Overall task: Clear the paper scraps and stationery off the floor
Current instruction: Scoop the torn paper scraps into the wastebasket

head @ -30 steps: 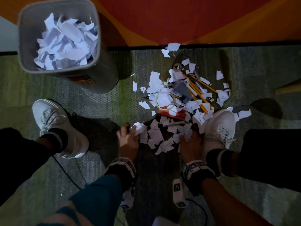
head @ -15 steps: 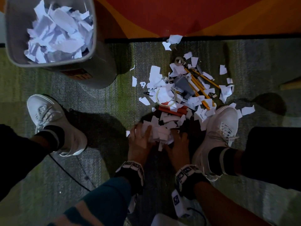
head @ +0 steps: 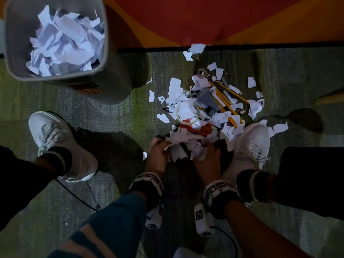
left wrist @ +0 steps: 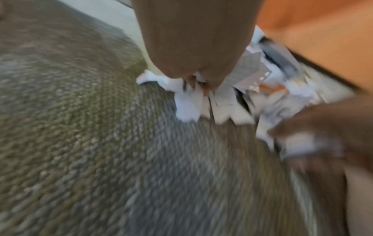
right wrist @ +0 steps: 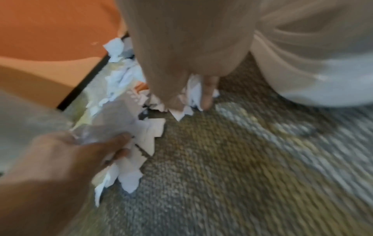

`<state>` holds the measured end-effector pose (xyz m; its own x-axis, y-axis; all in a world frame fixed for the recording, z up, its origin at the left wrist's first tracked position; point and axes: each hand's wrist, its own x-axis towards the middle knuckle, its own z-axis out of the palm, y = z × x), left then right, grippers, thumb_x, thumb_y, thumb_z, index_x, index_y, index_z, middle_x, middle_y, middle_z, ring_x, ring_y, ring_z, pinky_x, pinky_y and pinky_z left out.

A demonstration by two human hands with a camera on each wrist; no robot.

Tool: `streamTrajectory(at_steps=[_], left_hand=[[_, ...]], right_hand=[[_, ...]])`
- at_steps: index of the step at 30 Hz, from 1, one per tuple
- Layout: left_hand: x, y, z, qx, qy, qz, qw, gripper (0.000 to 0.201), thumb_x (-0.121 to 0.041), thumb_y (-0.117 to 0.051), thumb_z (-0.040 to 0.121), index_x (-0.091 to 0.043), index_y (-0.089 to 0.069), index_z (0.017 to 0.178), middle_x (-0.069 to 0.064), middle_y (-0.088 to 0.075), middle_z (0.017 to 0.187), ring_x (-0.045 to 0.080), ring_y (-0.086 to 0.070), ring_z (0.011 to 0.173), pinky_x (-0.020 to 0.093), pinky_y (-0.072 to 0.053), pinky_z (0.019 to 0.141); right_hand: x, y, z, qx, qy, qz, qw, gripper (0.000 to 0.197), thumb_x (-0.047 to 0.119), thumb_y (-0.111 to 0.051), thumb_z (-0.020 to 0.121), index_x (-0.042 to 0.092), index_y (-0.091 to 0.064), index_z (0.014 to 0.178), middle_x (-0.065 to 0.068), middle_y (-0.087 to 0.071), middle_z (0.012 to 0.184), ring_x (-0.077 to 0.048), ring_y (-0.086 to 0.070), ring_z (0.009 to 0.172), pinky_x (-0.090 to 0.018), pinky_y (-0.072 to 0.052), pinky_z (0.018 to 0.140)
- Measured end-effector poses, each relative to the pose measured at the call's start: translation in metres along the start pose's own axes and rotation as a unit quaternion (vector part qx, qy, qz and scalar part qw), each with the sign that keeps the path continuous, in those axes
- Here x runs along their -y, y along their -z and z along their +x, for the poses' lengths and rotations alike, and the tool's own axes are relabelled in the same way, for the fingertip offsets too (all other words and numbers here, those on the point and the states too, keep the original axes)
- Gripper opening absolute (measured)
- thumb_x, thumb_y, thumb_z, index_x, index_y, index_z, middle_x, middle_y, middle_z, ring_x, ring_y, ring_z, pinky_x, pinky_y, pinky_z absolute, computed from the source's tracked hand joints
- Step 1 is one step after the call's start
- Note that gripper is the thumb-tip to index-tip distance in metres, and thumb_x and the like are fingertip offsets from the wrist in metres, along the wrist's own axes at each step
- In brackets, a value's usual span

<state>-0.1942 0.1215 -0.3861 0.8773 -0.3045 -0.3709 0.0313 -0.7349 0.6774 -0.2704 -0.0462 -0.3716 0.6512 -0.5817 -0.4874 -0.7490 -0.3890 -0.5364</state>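
White paper scraps [head: 183, 146] lie heaped on the carpet between my feet, and both hands gather them. My left hand [head: 162, 148] curls round the heap's left side, and the right wrist view shows its fingers [right wrist: 119, 140] gripping scraps [right wrist: 145, 135]. My right hand [head: 202, 155] grips the right side, with scraps [right wrist: 193, 92] pinched under its fingers. Beyond the heap lie yellow pencils [head: 223, 97], a tape ring [head: 188, 112], a grey block-shaped item [head: 206, 99], a red item [head: 201, 128] and a black pen [head: 168, 109], among more scraps.
A grey bin [head: 104, 53], full of paper, stands at the far left. My white shoes [head: 61, 142] [head: 251, 146] flank the pile, the right one touching scraps. A black cable [head: 78, 198] runs over the carpet near me. An orange and red rug [head: 186, 19] lies beyond.
Both hands have drawn inward toward each other, bunching the near scraps into one heap between them. One small scrap is left on the carpet beside the left hand.
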Motion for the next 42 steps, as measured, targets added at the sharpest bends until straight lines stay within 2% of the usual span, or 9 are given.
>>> streamTrajectory(at_steps=[4,8,12,18,27,31,35,38,42], left_hand=[[0.011,0.022,0.004,-0.118,0.009,-0.067,0.991,0.016,-0.012,-0.066,0.091,-0.004,-0.076,0.100,0.018,-0.061,0.099,0.028,-0.062,0.089,0.005,-0.035,0.074],[0.040,0.033,-0.006,-0.142,0.016,0.022,0.989,0.032,-0.032,-0.058,0.089,-0.009,-0.077,0.101,0.016,-0.062,0.103,0.036,-0.055,0.096,0.033,-0.040,0.085],[0.055,0.023,-0.024,-0.105,-0.017,0.118,0.987,0.032,-0.030,-0.053,0.085,-0.013,-0.076,0.100,0.014,-0.067,0.112,0.035,-0.052,0.100,0.039,-0.040,0.082],[0.032,0.009,-0.040,-0.009,0.065,0.194,0.979,0.075,-0.032,-0.070,0.081,-0.032,-0.038,0.149,0.003,-0.034,0.152,0.031,-0.035,0.124,0.047,-0.043,0.094],[0.046,-0.004,-0.015,0.008,-0.067,0.132,0.989,0.017,-0.035,-0.053,0.091,-0.040,-0.061,0.105,0.016,-0.058,0.123,0.038,-0.056,0.113,0.051,-0.049,0.098],[0.020,0.022,-0.001,-0.013,0.028,-0.008,0.999,0.019,-0.013,-0.062,0.082,-0.010,-0.078,0.092,0.013,-0.071,0.101,0.026,-0.067,0.092,0.011,-0.041,0.078],[-0.005,0.069,0.018,-0.086,0.062,-0.103,0.989,0.029,0.006,-0.070,0.074,-0.018,-0.081,0.087,-0.009,-0.075,0.087,-0.003,-0.067,0.076,0.018,-0.055,0.080],[-0.029,0.109,0.033,-0.123,0.090,-0.125,0.980,0.019,-0.013,-0.082,0.078,-0.023,-0.081,0.094,-0.007,-0.077,0.088,0.008,-0.070,0.074,0.030,-0.059,0.081],[-0.071,0.165,0.044,-0.135,0.062,-0.136,0.979,0.018,-0.017,-0.083,0.078,-0.020,-0.081,0.095,0.003,-0.077,0.086,0.013,-0.068,0.069,0.025,-0.057,0.074]], right_hand=[[0.022,-0.007,-0.002,0.063,-0.024,-0.047,0.997,0.110,0.045,-0.085,0.068,0.018,-0.020,0.152,-0.017,-0.017,0.149,-0.039,-0.020,0.139,-0.051,-0.033,0.108],[0.035,-0.017,0.000,0.065,-0.016,-0.082,0.994,0.119,0.053,-0.084,0.065,0.029,-0.009,0.155,-0.019,-0.009,0.156,-0.043,-0.013,0.141,-0.054,-0.026,0.112],[0.040,-0.029,0.000,0.119,0.080,-0.172,0.975,0.113,0.054,-0.077,0.075,0.032,-0.001,0.156,-0.013,-0.001,0.161,-0.043,-0.003,0.146,-0.055,-0.020,0.115],[0.050,-0.039,-0.004,0.129,0.183,-0.243,0.944,0.067,0.031,-0.062,0.090,0.027,-0.032,0.150,-0.017,-0.021,0.152,-0.041,-0.029,0.131,-0.049,-0.035,0.107],[0.044,-0.056,0.002,0.158,0.238,-0.113,0.952,0.020,0.001,-0.068,0.078,0.003,-0.073,0.097,-0.021,-0.064,0.104,-0.038,-0.062,0.095,-0.039,-0.051,0.082],[0.065,-0.037,0.015,0.142,0.192,-0.035,0.970,0.018,0.006,-0.056,0.084,0.001,-0.071,0.076,-0.017,-0.069,0.080,-0.032,-0.066,0.079,-0.036,-0.051,0.072],[0.097,0.003,0.026,0.124,0.169,0.015,0.978,0.021,0.020,-0.068,0.089,0.002,-0.073,0.099,-0.012,-0.071,0.100,-0.025,-0.067,0.092,-0.026,-0.050,0.079],[0.132,0.037,0.029,0.117,0.101,0.022,0.988,0.039,0.004,-0.073,0.083,0.001,-0.065,0.121,-0.015,-0.064,0.121,-0.023,-0.064,0.094,-0.014,-0.045,0.070],[0.189,0.072,0.027,0.127,0.133,0.088,0.979,0.038,-0.001,-0.075,0.081,-0.001,-0.064,0.117,-0.023,-0.068,0.108,-0.009,-0.057,0.063,-0.010,-0.043,0.054]])
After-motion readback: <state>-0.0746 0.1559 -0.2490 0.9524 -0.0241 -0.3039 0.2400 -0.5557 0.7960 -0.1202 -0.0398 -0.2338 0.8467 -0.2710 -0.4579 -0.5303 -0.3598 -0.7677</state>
